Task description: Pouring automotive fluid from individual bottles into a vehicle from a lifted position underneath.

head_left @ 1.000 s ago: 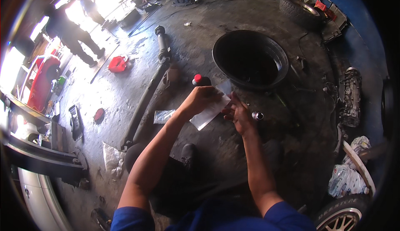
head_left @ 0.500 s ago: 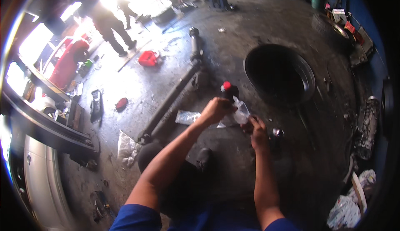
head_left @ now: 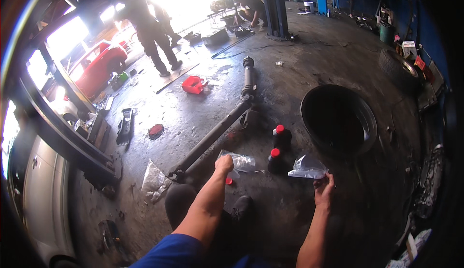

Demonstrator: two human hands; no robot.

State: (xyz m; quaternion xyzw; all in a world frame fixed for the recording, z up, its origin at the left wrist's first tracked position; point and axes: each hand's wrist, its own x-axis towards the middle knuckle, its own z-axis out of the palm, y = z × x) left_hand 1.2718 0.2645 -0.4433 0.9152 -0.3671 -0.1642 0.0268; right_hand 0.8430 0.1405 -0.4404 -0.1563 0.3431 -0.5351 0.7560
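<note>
Pinching a clear bag point(head_left: 307, 167) is the right grip point(head_left: 324, 190); left grip point(head_left: 224, 163) fisted, contents unclear.

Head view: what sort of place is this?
Most likely a vehicle repair garage: a drive shaft lies on the floor, a loose wheel sits at right, and a red car stands at left.

Floor point(head_left: 328, 60): shaft point(head_left: 212, 135), black basin point(head_left: 366, 111), two bottles point(head_left: 277, 164), seemingly plastic bag point(head_left: 245, 164).

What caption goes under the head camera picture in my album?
A right hand holds a clear plastic bag near two dark, red-capped bottles on the workshop floor.
</note>
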